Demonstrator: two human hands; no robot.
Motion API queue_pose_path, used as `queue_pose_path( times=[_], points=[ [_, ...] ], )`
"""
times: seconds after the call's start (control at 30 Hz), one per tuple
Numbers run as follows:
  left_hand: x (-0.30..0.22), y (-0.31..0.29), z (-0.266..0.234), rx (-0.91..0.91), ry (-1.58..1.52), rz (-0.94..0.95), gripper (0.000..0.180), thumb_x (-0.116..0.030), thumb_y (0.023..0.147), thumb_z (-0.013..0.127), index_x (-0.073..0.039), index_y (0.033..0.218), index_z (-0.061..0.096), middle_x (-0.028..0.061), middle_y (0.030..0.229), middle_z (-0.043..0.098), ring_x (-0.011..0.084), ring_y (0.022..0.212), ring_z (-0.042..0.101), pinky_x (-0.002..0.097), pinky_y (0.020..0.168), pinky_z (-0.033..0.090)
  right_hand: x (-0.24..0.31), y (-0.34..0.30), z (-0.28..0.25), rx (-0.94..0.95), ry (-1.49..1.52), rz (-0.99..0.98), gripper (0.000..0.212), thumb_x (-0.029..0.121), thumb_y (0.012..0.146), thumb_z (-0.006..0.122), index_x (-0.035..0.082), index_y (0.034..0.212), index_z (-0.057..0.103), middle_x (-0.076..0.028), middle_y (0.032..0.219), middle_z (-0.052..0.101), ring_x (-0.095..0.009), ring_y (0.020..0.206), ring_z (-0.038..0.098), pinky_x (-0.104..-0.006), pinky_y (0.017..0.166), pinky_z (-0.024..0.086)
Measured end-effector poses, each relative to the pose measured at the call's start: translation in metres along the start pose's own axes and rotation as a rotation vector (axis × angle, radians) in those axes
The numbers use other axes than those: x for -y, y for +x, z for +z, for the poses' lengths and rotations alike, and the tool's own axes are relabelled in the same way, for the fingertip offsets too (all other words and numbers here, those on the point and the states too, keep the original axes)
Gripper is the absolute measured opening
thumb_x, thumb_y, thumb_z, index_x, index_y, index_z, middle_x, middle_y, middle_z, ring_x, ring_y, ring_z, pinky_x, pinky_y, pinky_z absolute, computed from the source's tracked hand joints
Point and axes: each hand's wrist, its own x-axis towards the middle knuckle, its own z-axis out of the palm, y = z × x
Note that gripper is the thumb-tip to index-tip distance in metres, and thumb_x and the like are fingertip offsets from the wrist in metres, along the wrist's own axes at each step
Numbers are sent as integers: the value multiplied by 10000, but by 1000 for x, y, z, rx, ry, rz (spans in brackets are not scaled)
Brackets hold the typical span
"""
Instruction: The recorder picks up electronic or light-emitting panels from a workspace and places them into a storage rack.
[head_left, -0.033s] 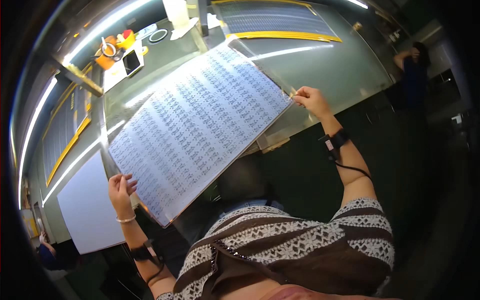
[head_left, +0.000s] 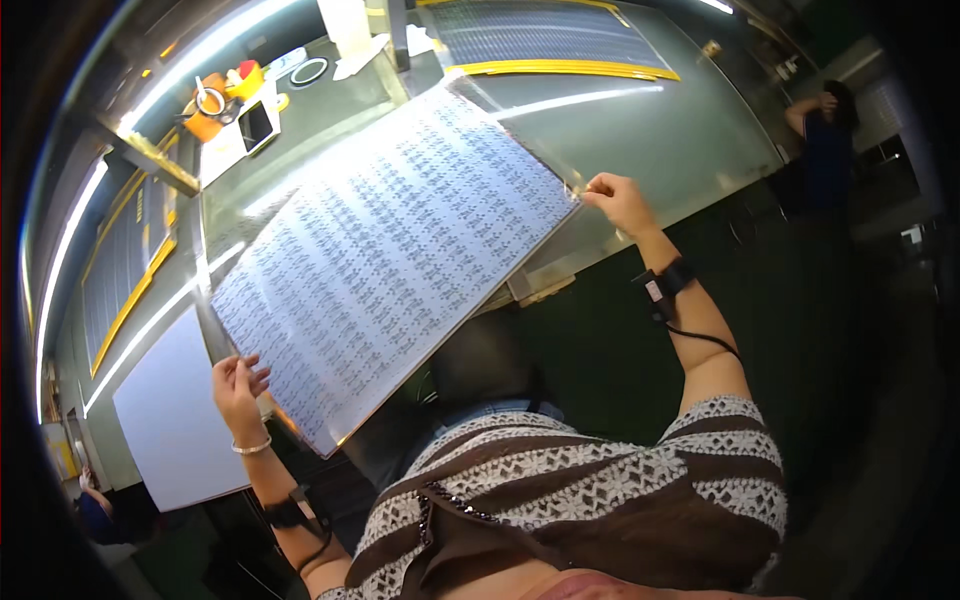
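Observation:
A large pale sheet (head_left: 390,270) printed with rows of small dark marks lies at a slant, partly over the bench and partly past its front edge. A clear margin, glossy like film, shows along its far right side. My right hand (head_left: 622,205) is closed in a pinch on the clear corner at the sheet's right end. At the sheet's near left edge, my left hand (head_left: 240,395) grips the border between thumb and curled fingers; some fingertips lie over the print. Both forearms wear black straps with small boxes and cables.
Plain white sheet (head_left: 175,420) lies on the left. Yellow-edged dark ribbed panels (head_left: 545,40) stand at the back and far left (head_left: 125,270). Beyond the sheet are a phone (head_left: 256,126), an orange container (head_left: 205,120) and a tape roll (head_left: 309,71). Other people are at both far sides.
The view has shifted slightly, and the sheet and both hands sit a few pixels further left. Both hands keep their grip.

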Motion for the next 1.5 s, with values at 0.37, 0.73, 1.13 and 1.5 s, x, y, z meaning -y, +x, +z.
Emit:
queue_pose_path(
  times=[0.37, 0.73, 1.13, 1.5],
  points=[
    [20, -24, 2, -175, -19, -9, 111, -111, 907, 442, -47, 996, 457, 100, 940, 603, 173, 723, 624, 220, 588, 503, -2, 7, 10, -168, -386, -131, 178, 188, 693, 682, 39, 695, 584, -64, 698, 531, -200, 673, 506, -323, 622, 415],
    [14, 50, -10, 36, -194, -261, 362, -297, 880, 499, -79, 1152, 401, 96, 833, 588, 168, 673, 601, 265, 550, 497, -8, 1, -5, -149, -644, -415, 201, 174, 733, 620, 44, 663, 484, -98, 655, 454, -282, 632, 453, -387, 576, 358],
    [4, 99, 16, -413, 720, 48, 479, -120, 769, 585, -151, 1220, 429, 183, 944, 614, 351, 920, 569, 407, 825, 431, -4, -23, -19, -65, -513, -343, 192, 27, 739, 587, 9, 669, 409, -68, 672, 386, -186, 609, 389, -294, 566, 341],
    [0, 93, 19, -465, 801, 149, 389, -77, 773, 530, -133, 1158, 543, 189, 930, 604, 338, 889, 571, 402, 790, 448, 1, -21, -14, -46, -501, -321, 189, 20, 738, 588, 8, 677, 409, -54, 678, 373, -167, 604, 368, -280, 564, 333]
  ],
)
